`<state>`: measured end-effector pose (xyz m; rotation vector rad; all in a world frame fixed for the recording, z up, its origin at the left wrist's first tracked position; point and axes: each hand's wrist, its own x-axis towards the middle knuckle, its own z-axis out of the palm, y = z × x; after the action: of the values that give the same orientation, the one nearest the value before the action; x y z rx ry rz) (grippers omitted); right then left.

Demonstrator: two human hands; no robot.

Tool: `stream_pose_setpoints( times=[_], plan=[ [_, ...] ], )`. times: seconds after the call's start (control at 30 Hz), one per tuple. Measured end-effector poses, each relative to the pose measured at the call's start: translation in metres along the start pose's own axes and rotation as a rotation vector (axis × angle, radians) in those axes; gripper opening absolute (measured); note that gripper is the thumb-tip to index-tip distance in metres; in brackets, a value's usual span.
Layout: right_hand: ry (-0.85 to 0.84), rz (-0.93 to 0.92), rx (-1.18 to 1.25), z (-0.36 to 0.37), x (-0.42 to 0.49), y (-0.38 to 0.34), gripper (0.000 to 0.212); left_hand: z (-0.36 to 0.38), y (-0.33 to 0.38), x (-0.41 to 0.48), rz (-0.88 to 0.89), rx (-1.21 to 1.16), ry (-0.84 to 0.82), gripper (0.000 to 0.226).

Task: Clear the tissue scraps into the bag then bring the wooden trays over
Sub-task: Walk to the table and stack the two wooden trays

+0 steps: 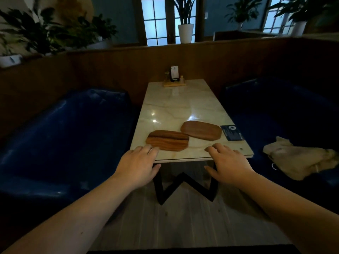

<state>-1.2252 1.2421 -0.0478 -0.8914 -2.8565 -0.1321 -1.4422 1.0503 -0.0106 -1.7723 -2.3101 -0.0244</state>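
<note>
No tissue scraps left anywhere on the marble table (176, 107); first half of the task apparently done, judging by that bare top; beige bag (300, 160) slumped on the blue bench seat to the right, just beside the table's near corner, contents not visible. Two wooden trays still on the table near its front edge: striped tray (167, 140) toward the left, plainer tray (201, 130) behind and to the right, edges touching or slightly overlapping; neither lifted yet. Left hand (136, 165) spread open at the table edge, fingertips at or just short of the striped tray's near corner, gripping nothing; right hand (229, 166) likewise open and empty, fingers draped over the front edge, apart from both trays. Remaining, by this reading: picking up both trays and carrying them over.
</note>
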Motion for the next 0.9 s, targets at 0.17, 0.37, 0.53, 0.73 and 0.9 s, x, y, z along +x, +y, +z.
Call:
stream_pose_setpoints(
  times=[0.17,0.37,0.53,0.73,0.9],
  plan=[
    [-0.063,0.004,0.039,0.037,0.082,0.040,0.056,0.044,-0.038,0.071,-0.066,0.000,-0.065,0.056],
    [-0.168,0.018,0.099,0.073,0.157,0.061,0.057,0.097,-0.083,0.124,-0.170,-0.055,-0.176,0.056],
    [-0.283,0.164,0.219,0.110,0.209,0.064,0.047,0.142,-0.124,0.171,-0.256,-0.169,-0.261,0.053],
    [-0.381,0.404,0.433,0.165,0.278,0.074,0.040,0.206,-0.182,0.248,-0.323,-0.401,-0.331,0.049],
    [-0.457,0.605,0.533,0.203,0.317,0.071,0.041,0.252,-0.228,0.302,-0.345,-0.489,-0.377,0.055]
  ],
)
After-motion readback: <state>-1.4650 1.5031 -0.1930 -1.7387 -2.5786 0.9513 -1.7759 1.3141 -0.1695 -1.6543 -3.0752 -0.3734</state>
